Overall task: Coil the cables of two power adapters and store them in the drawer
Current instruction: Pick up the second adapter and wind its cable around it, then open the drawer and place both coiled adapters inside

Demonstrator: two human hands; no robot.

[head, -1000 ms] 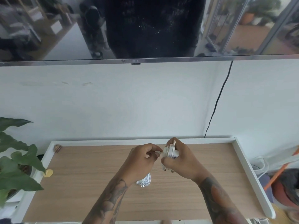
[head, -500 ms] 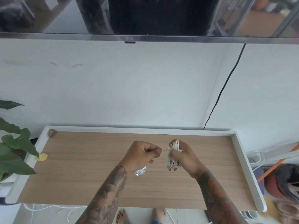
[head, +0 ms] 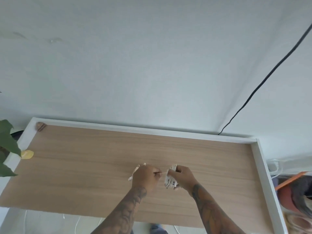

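Observation:
Over the wooden tabletop (head: 101, 166), my right hand (head: 183, 177) grips a white power adapter (head: 170, 180) with its white cable wound around the body. My left hand (head: 146, 177) is closed and pinches the thin cable end (head: 163, 173), stretched taut between the two hands. A pale strip, perhaps a tie or cable tail (head: 134, 172), sticks out behind my left hand. The second adapter is hidden under my left hand. No drawer is in view.
The table has a raised white rim (head: 260, 166) at the back and right. A yellow leaf (head: 27, 154) and a brown object (head: 40, 126) lie at the left edge beside plant leaves (head: 7, 142). A black wire (head: 263, 81) runs down the wall. White cables (head: 77, 223) lie on the floor.
The camera tilted down, so the TV left the view and the table moved up. My hands drew slightly apart, stretching the cable end between them. The shiny coil under my left hand is now hidden.

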